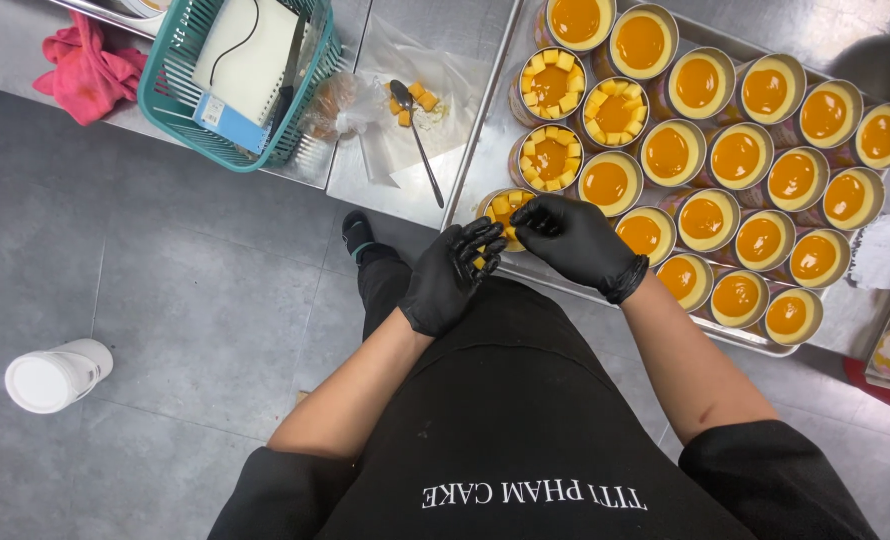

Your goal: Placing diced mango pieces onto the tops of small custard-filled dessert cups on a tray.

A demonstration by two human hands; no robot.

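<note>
Both of my hands wear black gloves over the near corner of a metal tray (485, 140). My left hand (447, 275) is cupped around several yellow fruit cubes. My right hand (575, 240) pinches its fingertips over a small cup (503, 207) at the tray's corner, which is partly topped with cubes. The tray holds several round cups of orange-topped dessert (735, 155); three cups at the left (551, 82) have rings of yellow cubes on top.
A spoon (417, 135) and a few fruit cubes lie on clear plastic on the steel counter left of the tray. A teal basket (165, 90) and a pink cloth (85, 70) sit further left. A white container (55, 376) stands on the grey floor.
</note>
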